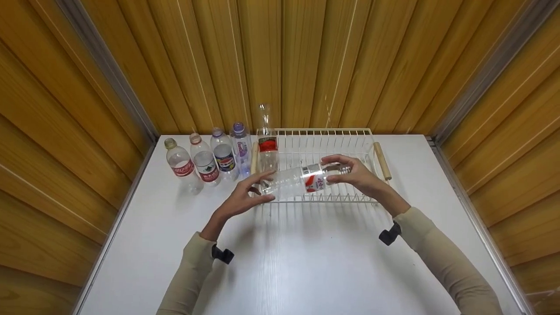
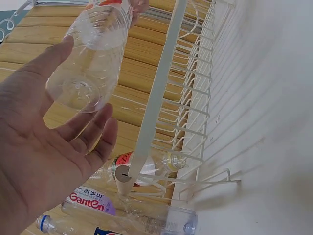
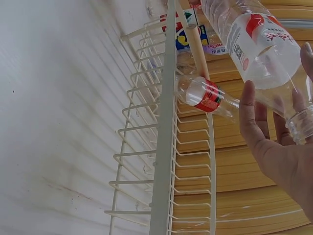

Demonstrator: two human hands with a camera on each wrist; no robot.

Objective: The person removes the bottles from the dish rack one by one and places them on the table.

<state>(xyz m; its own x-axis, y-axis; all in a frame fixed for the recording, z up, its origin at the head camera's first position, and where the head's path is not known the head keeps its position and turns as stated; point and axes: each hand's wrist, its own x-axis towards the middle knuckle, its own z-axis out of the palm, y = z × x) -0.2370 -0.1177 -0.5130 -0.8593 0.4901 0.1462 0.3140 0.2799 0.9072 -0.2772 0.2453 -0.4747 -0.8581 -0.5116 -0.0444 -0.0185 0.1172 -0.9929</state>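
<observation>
Both hands hold a clear, capless plastic bottle (image 1: 291, 181) sideways over the white wire rack (image 1: 323, 202). It has a white label with a red design, and its neck points right. My left hand (image 1: 247, 194) grips the base between thumb and fingers. At the shoulder and neck, the fingers and thumb of my right hand (image 1: 352, 175) curl around the bottle. Inside the rack's left end stands another clear bottle with a red label (image 1: 267, 144), also seen past the rack's edge in the right wrist view.
Left of the rack, several clear bottles stand in a row: a red-labelled one (image 1: 181, 166), a white-and-red one (image 1: 205, 165), a dark-blue-labelled one (image 1: 225, 157) and one with a purple neck (image 1: 241, 146). Wooden handles (image 1: 382, 161) flank the rack. A slatted wood-look wall (image 1: 302, 65) rises behind the white table (image 1: 284, 262).
</observation>
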